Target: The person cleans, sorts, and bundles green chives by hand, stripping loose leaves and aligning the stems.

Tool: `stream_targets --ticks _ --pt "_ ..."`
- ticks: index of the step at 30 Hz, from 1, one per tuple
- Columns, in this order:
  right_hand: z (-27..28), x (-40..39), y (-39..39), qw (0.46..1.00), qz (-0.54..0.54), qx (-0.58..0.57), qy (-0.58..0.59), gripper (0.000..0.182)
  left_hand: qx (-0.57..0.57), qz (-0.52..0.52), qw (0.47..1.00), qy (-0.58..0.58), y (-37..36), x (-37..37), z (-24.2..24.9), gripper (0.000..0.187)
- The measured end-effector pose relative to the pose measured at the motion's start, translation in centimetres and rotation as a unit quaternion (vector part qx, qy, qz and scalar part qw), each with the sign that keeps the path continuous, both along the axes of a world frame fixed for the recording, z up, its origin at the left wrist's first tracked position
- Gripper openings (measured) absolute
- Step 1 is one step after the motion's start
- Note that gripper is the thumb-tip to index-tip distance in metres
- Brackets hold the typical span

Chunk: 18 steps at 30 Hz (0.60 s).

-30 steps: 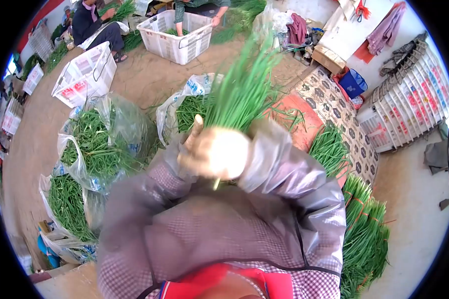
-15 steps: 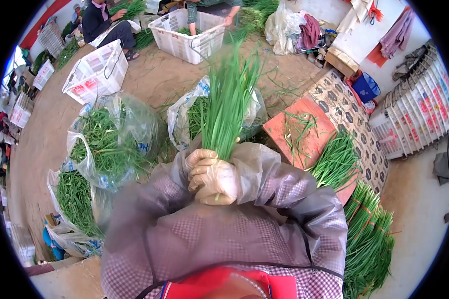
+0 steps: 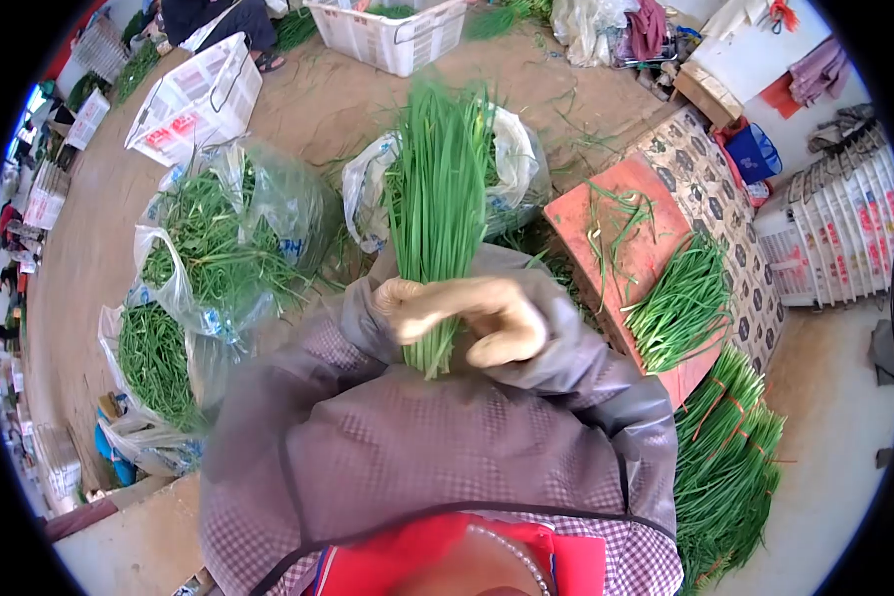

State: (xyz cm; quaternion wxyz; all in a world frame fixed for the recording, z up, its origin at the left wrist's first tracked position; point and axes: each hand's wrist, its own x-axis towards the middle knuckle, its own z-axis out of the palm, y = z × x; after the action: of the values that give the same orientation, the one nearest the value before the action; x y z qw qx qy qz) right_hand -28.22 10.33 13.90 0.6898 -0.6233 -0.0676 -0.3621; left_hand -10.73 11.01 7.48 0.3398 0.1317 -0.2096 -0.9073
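A bunch of green chives (image 3: 437, 199) stands upright before my chest, its pale cut ends pointing down. My left hand (image 3: 394, 298), in a pale glove, is closed round the left side of the lower stems. Much of it is hidden by my right hand and the stems. Across the front of the stems lie the curled fingers of my right hand (image 3: 502, 313), also gloved. Its thumb sits lower and apart from the fingers, and the hand is partly blurred. Behind the bunch, a plastic bag (image 3: 517, 164) lies open on the ground.
Left are plastic bags of loose greens (image 3: 214, 248) and a white crate (image 3: 194, 104); another crate (image 3: 387, 40) stands ahead. To my right, chives (image 3: 680, 298) lie on a red board (image 3: 631, 214), near banded bundles (image 3: 730, 447). Stacked crates (image 3: 829, 233) stand farther right. A person (image 3: 233, 25) sits at back.
The chives' stem ends now reach below my hands. My right hand has shifted rightward and loosened from the tight two-handed clasp. My view has tilted lower.
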Motion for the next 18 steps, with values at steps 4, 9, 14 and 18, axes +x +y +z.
stream_targets --ticks 4,9,14,18 --pt "1.0 -5.9 -0.6 0.980 -0.103 0.143 0.097 0.031 0.021 -0.028 0.998 0.061 0.9 0.1 -0.8 0.061" --pt "-2.7 -6.5 -2.1 0.960 -0.054 0.164 0.220 0.043 0.053 -0.107 0.980 0.160 1.0 -0.5 -0.9 0.066" --pt "-2.8 -3.2 -1.5 0.933 -0.015 0.345 0.102 0.061 0.045 -0.188 0.961 0.197 0.7 -2.0 -0.8 0.071" --pt "-1.9 -1.1 -2.4 0.906 -0.072 0.416 0.031 0.058 0.096 -0.204 0.959 0.173 0.7 -1.5 -0.2 0.071"
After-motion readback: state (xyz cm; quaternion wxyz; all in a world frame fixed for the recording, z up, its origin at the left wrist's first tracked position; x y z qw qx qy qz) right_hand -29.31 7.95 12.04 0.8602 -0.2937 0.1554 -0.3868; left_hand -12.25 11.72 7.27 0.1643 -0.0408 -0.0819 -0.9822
